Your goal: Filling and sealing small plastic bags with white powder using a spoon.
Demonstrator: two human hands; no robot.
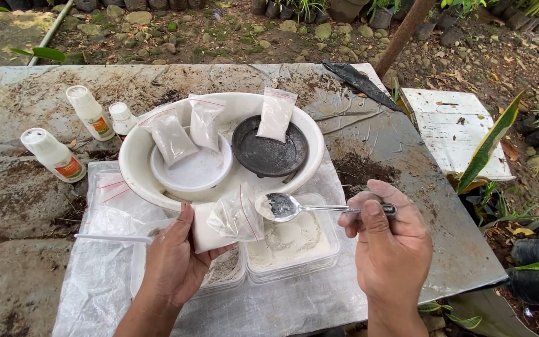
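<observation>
My left hand [173, 259] holds a small clear zip bag [229, 219] partly filled with white powder, its mouth facing right. My right hand [389, 240] grips the handle of a metal spoon [288, 206], whose bowl carries dark and white powder right at the bag's mouth. Below the spoon sits a clear plastic tub of whitish powder [291, 244]; a second tub [226, 269] of greyer powder lies partly under my left hand.
A big white basin [133, 159] holds a white bowl [189, 173], a black dish [269, 151] and three filled bags [276, 113]. Three white bottles [54, 155] stand at left. A white stick [113, 238] lies on plastic sheeting. A white box [453, 128] sits right.
</observation>
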